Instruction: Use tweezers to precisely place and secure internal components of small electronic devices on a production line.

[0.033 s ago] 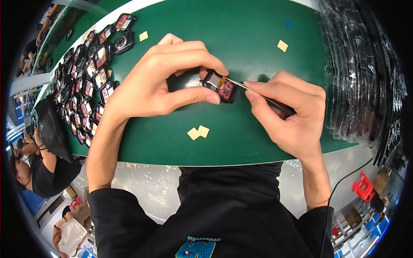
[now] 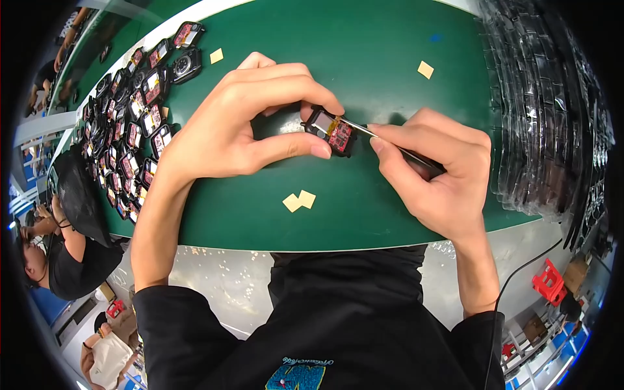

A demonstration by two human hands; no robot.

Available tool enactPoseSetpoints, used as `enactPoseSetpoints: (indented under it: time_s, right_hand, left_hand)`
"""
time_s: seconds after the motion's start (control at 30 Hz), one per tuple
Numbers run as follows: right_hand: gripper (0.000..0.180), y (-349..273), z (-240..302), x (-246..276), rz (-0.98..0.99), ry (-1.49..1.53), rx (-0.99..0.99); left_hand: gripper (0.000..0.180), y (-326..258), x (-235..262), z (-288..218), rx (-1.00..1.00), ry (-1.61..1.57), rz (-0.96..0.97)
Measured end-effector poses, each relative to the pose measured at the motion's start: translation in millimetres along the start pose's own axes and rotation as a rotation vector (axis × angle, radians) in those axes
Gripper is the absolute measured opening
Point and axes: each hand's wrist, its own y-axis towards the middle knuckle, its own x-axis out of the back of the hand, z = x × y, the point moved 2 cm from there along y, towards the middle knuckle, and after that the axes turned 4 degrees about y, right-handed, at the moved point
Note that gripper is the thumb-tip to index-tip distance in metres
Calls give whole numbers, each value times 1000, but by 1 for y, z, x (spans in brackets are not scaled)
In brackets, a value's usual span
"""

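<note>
My left hand point(image 2: 240, 123) pinches a small black module point(image 2: 331, 130) with a red circuit board between thumb and forefinger, just above the green mat point(image 2: 364, 39). My right hand point(image 2: 435, 172) grips thin metal tweezers point(image 2: 364, 130). Their tip touches the top of the module. Both hands rest on the mat near its front edge.
Rows of several similar modules point(image 2: 136, 123) lie along the mat's left side. Small tan squares point(image 2: 299, 200) sit near the front edge, with another tan square point(image 2: 426, 69) farther back. A stack of dark plastic trays point(image 2: 552, 117) stands at the right. Another person point(image 2: 65, 253) sits lower left.
</note>
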Motion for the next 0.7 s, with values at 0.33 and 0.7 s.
enactPoseSetpoints:
  time_s: [0.33, 0.7]
  right_hand:
    - [14, 4, 6, 11, -124, 0, -34]
    - [16, -6, -4, 6, -291, 164, 60]
  left_hand:
    - [53, 4, 3, -6, 68, -22, -44]
    - [53, -1, -4, -14, 161, 99, -93]
